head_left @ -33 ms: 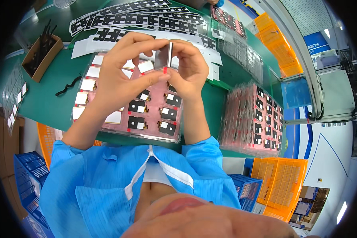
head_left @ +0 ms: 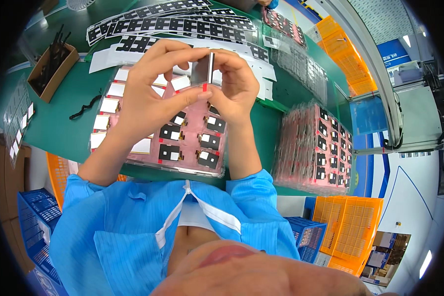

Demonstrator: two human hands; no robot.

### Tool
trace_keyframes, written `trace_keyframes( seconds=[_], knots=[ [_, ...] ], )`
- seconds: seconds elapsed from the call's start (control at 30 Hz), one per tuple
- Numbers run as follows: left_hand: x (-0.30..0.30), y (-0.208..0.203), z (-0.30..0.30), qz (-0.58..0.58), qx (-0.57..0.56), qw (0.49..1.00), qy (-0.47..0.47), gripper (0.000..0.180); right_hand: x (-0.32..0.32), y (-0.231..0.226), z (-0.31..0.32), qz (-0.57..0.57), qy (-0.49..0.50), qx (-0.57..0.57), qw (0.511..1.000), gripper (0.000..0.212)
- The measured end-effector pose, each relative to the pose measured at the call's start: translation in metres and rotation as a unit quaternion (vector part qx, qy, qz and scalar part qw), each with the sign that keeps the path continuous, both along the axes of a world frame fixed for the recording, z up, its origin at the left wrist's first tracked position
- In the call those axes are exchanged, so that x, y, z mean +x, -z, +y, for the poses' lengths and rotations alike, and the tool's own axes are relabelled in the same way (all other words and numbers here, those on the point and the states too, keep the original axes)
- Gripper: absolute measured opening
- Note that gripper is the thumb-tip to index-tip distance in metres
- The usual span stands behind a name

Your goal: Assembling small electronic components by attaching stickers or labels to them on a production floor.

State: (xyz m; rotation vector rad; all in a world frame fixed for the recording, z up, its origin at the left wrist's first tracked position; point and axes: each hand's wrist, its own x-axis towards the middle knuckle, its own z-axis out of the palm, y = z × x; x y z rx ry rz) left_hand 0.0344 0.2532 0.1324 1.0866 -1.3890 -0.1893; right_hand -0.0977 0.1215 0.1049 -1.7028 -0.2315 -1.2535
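Observation:
Above a clear tray (head_left: 192, 168) lined with pink, both my hands hold up one small flat display panel (head_left: 200, 72). Its grey face is toward the left, a black and white edge shows upright, and a red tab sticks out at the bottom. My left hand (head_left: 150, 91) pinches it between thumb and fingers from the left. From the right, the curled fingers and thumb of my right hand (head_left: 237, 86) grip the same panel. In the tray lie rows of similar panels, some white-faced, others with black stickers (head_left: 169, 153); my hands and left forearm cover part of them.
Black-and-white sticker sheets (head_left: 177, 24) spread across the back of the green table. A stack of filled trays (head_left: 311, 148) stands at right, with clear trays (head_left: 301, 66) behind it. To the left are a cardboard box (head_left: 53, 74) of black strips and a loose black strip (head_left: 85, 107).

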Motion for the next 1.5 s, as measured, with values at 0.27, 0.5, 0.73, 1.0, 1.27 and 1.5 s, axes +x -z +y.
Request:
trace_keyframes(
  seconds=[0.27, 0.5, 0.73, 1.0, 1.27, 1.5],
  knots=[
    [-0.006, -0.003, -0.005, -0.007, -0.004, 0.998, -0.061, 0.048, -0.008, -0.006, -0.006, 0.045, -0.006, 0.004, 0.999, 0.046],
    [-0.004, -0.001, -0.003, 0.088, 0.052, 0.994, 0.026, 0.037, -0.018, -0.021, -0.008, 0.045, 0.114, -0.053, 0.991, 0.031],
    [-0.002, 0.007, 0.002, 0.265, 0.125, 0.922, 0.255, 0.035, -0.025, -0.026, 0.005, 0.057, 0.137, -0.103, 0.984, 0.021],
    [0.005, 0.028, -0.006, 0.351, 0.14, 0.908, 0.181, 0.043, 0.005, -0.012, 0.01, 0.009, 0.294, -0.224, 0.929, 0.015],
    [0.009, 0.053, -0.007, 0.377, 0.044, 0.919, 0.107, 0.031, 0.011, 0.0, 0.018, 0.08, 0.266, -0.137, 0.951, 0.007],
    [0.062, 0.074, 0.011, 0.509, 0.061, 0.859, -0.013, 0.042, -0.036, -0.021, -0.012, 0.058, 0.204, 0.109, 0.971, 0.015]
  ],
)
